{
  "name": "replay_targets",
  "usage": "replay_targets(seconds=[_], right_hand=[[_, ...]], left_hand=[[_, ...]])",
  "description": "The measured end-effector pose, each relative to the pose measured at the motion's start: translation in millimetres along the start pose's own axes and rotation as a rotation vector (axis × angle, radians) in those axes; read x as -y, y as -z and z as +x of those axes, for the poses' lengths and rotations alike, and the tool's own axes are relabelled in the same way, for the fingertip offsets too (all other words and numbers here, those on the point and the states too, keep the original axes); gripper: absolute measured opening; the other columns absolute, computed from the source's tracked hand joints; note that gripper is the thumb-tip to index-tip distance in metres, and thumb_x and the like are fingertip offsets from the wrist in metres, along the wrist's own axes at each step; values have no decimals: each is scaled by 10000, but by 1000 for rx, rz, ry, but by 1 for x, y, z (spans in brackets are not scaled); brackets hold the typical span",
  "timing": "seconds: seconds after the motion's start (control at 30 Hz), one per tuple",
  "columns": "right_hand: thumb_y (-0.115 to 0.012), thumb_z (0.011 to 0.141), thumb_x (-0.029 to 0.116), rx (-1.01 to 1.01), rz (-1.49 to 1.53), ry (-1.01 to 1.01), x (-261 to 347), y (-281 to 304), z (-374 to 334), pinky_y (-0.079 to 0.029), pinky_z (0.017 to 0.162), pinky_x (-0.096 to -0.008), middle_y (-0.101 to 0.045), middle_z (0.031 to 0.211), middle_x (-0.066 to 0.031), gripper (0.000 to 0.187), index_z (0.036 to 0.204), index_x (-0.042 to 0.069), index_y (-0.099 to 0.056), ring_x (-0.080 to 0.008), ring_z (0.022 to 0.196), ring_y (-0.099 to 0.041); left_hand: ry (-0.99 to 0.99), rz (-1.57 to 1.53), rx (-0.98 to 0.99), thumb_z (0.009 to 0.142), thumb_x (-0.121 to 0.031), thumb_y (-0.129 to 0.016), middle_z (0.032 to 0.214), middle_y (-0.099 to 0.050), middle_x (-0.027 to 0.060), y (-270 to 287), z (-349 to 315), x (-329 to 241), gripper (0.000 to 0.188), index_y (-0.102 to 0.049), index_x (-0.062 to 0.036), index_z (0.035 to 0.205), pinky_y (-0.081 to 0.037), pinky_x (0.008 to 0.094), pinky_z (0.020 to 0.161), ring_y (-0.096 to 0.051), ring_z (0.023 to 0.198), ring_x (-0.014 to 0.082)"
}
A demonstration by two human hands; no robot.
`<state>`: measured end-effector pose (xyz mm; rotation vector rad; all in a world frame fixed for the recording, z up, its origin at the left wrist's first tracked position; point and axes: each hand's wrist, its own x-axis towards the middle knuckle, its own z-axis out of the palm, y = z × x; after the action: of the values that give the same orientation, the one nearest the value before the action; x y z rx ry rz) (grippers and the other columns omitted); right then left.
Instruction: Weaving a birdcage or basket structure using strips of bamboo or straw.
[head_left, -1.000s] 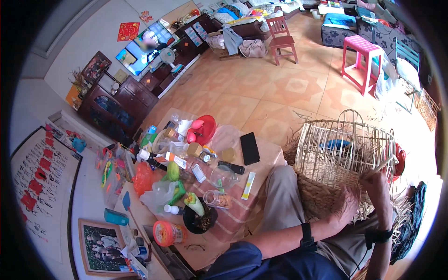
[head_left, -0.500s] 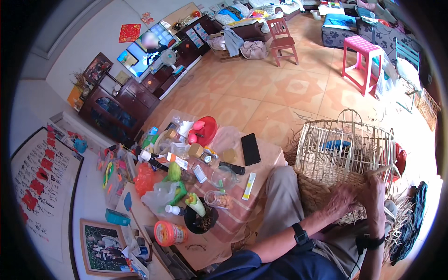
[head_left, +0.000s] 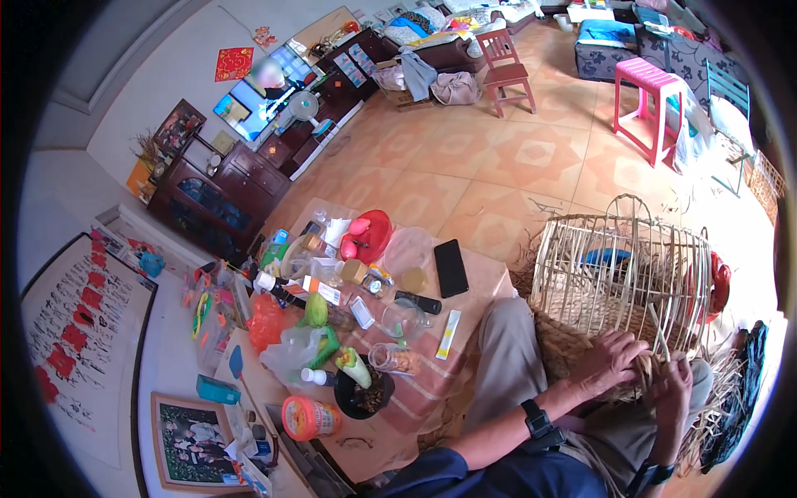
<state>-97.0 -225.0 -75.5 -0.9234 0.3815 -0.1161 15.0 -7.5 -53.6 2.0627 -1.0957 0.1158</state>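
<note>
A partly woven straw basket [head_left: 569,336] sits against my knees, its lower part closely woven and its long pale stakes bare above. My left hand [head_left: 613,362] is closed on the near edge of the weave, fingertips bent over it. Close to its right, my right hand [head_left: 671,388] pinches a flat straw strand [head_left: 658,328] that sticks up above the fingers. The exact spot where the strand enters the weave is hidden by the fingers. A blue object [head_left: 604,257] shows through the stakes.
Left of my knee stands a cluttered table with a black phone [head_left: 451,268], a dark pot [head_left: 364,398], jars and a red plate [head_left: 375,236]. Loose straw [head_left: 730,386] and a black plastic bag [head_left: 741,398] lie at right. A pink stool [head_left: 647,79] stands beyond the basket.
My right hand has come down and turned, and the straw strand now points up from it. My left hand has shifted slightly right, its fingers drawn up on the weave.
</note>
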Motion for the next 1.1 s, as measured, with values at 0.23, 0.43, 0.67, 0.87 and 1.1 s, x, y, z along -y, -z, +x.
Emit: replay_targets(seconds=[0.23, 0.43, 0.67, 0.87, 1.1], right_hand=[[-662, 990, 116, -265, -1057, 693, 22, -53, 21, -461, 621, -374, -616, 840, -100, 189, 1103, -12, -581, -192, 697, -543], [-649, 1024, 202, -126, -1348, 374, 35, -66, 22, -426, 612, -414, -512, 755, -178, 243, 1014, -39, -625, -169, 636, -505], [-654, 1062, 201, -118, -708, 280, 15, -48, 27, -411, 631, -256, -594, 798, 36, 214, 987, 2, -680, -46, 735, -472], [-636, 1068, 180, -145, -681, 299, 4, -49, 34, -381, 638, -231, -546, 797, 50, 196, 956, 20, -650, -39, 752, -452], [-622, 1065, 172, -182, -649, 277, 2, -79, 39, -324, 596, -269, -470, 752, 64, 220, 906, 21, -604, -61, 688, -373]], left_hand=[[0, -196, -65, 896, -55, -661, 1105, -665, 175, 16, 1, -4, 446, -532, -54, 1322, -493, 506, 930, -648, 1047, 386], [216, -250, -108, 1007, -151, -662, 901, -659, 169, 4, 8, -8, 232, -515, -44, 1150, -526, 477, 768, -681, 855, 385], [284, -229, -234, 995, -227, -717, 813, -657, 138, -7, 14, -5, 275, -514, -61, 1079, -514, 470, 637, -682, 722, 359], [245, -241, -179, 980, -219, -732, 727, -673, 138, 11, 25, 1, 265, -531, -66, 1058, -517, 470, 613, -702, 688, 365], [259, -287, -123, 988, -193, -707, 750, -720, 147, 30, 32, 20, 227, -542, -70, 1084, -530, 458, 637, -724, 734, 376]])
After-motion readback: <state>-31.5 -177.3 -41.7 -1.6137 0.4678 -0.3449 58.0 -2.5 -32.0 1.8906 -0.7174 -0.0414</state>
